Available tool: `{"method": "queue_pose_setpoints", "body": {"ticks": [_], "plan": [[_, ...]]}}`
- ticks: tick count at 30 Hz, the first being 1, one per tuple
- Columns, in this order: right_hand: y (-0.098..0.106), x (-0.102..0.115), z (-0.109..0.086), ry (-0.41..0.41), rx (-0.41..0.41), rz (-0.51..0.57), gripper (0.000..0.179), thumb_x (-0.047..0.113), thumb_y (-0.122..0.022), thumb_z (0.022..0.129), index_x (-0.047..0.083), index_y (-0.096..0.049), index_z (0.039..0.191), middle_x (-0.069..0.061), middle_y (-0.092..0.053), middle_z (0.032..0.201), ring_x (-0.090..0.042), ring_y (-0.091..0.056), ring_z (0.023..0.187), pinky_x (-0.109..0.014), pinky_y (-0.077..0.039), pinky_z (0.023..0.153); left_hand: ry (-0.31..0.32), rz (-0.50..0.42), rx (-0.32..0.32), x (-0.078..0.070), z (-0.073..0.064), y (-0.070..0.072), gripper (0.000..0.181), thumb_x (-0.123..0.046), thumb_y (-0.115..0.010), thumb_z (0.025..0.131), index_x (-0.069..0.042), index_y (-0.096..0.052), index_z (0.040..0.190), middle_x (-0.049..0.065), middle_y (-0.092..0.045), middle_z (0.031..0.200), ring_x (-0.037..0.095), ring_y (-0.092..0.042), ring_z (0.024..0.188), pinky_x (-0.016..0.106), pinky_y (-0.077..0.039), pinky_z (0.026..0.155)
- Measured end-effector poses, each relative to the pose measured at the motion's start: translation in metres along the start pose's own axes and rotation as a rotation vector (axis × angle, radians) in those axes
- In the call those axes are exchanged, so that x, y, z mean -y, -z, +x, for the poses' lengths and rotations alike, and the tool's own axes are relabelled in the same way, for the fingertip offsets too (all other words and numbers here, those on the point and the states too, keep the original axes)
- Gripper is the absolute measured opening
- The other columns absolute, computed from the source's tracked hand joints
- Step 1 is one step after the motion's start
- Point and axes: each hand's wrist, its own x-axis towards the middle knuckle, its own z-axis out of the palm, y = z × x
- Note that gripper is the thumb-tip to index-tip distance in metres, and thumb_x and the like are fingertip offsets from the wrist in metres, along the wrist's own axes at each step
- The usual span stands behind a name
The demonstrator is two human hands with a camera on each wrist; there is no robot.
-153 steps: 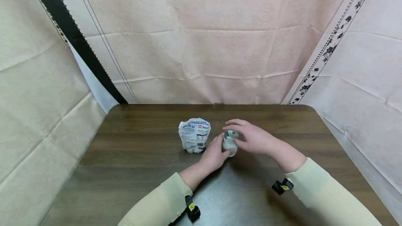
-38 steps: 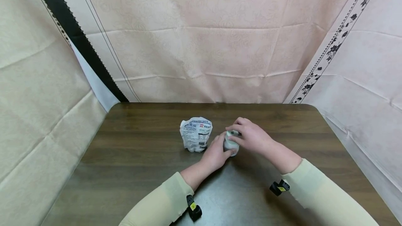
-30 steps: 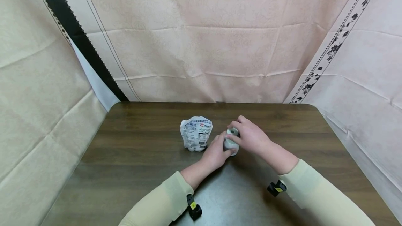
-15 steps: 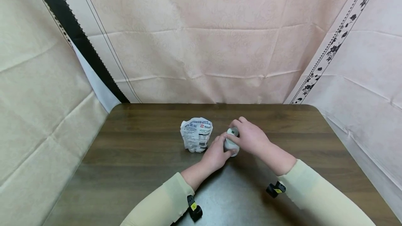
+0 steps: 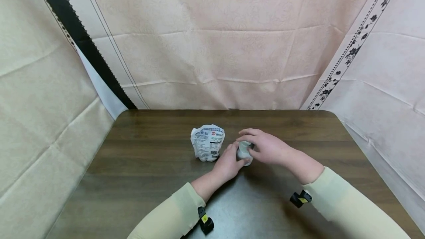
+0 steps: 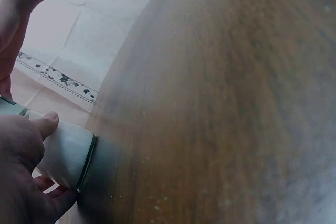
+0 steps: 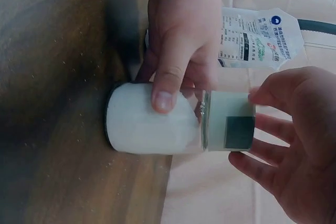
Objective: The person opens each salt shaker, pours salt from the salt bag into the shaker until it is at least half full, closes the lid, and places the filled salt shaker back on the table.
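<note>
A small clear salt jar (image 7: pixel 152 121) filled with white grains stands upright on the table, with a pale green lid (image 7: pixel 218 121) that has a dark green square on it. My left hand (image 5: pixel 227 163) grips the jar low on its body, thumb across the near side. Around the lid curl the fingers of my right hand (image 5: pixel 270 148), the thumb at one edge and fingertips at the opposite edge in the right wrist view. Just left of the jar, a white printed salt bag (image 5: pixel 207 143) stands upright.
The brown wooden table (image 5: pixel 139 180) carries the jar and bag, its far edge behind them. Pale cloth curtains (image 5: pixel 216 47) hang on the far side and both flanks. A black wrist camera (image 5: pixel 300 198) sits on the right sleeve and another on the left.
My right hand first turns round the lid with its fingers drawn in, then swings back and spreads wider about it. The left hand keeps its grip; the salt bag stays put.
</note>
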Motion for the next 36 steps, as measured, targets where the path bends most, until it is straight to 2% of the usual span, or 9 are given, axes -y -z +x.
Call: {"method": "queue_pose_setpoints", "body": {"ticks": [7,17,29,36], "plan": [[0.0047,-0.0002,-0.0009,0.048,0.043,-0.038,0.039,0.003,-0.060,0.093,0.015,-0.066,0.130,-0.007,-0.054,0.142,-0.025,-0.055,0.123,-0.036,-0.050,0.082,-0.005,0.005,-0.008,0.0001,-0.0004,-0.0014,0.072,-0.046,-0.065,0.094,-0.014,-0.036,0.151,0.009,-0.049,0.140,0.021,-0.053,0.122,0.039,-0.047,0.095],[0.0058,-0.0020,0.0005,0.091,0.028,-0.040,0.037,0.004,-0.066,0.093,0.010,-0.066,0.129,-0.010,-0.057,0.136,-0.027,-0.054,0.123,-0.042,-0.051,0.090,-0.010,0.003,-0.015,0.0011,-0.0014,-0.0009,0.074,-0.046,-0.065,0.094,-0.013,-0.034,0.152,0.009,-0.049,0.141,0.021,-0.053,0.122,0.039,-0.047,0.095],[0.0022,-0.0001,0.0029,0.084,-0.026,-0.055,0.035,0.007,-0.070,0.092,0.009,-0.068,0.127,-0.012,-0.060,0.127,-0.029,-0.056,0.115,-0.044,-0.050,0.090,-0.006,0.005,-0.011,0.0015,-0.0009,-0.0007,0.078,-0.047,-0.065,0.094,-0.011,-0.030,0.155,0.010,-0.046,0.145,0.021,-0.050,0.126,0.040,-0.046,0.098],[-0.0012,0.0004,0.0026,0.044,-0.046,-0.066,0.036,0.010,-0.071,0.092,0.010,-0.068,0.128,-0.010,-0.061,0.125,-0.028,-0.056,0.114,-0.043,-0.050,0.089,-0.017,0.006,-0.015,0.0009,-0.0006,-0.0011,0.078,-0.046,-0.065,0.094,-0.010,-0.031,0.154,0.011,-0.047,0.145,0.022,-0.050,0.126,0.040,-0.046,0.098]]}}
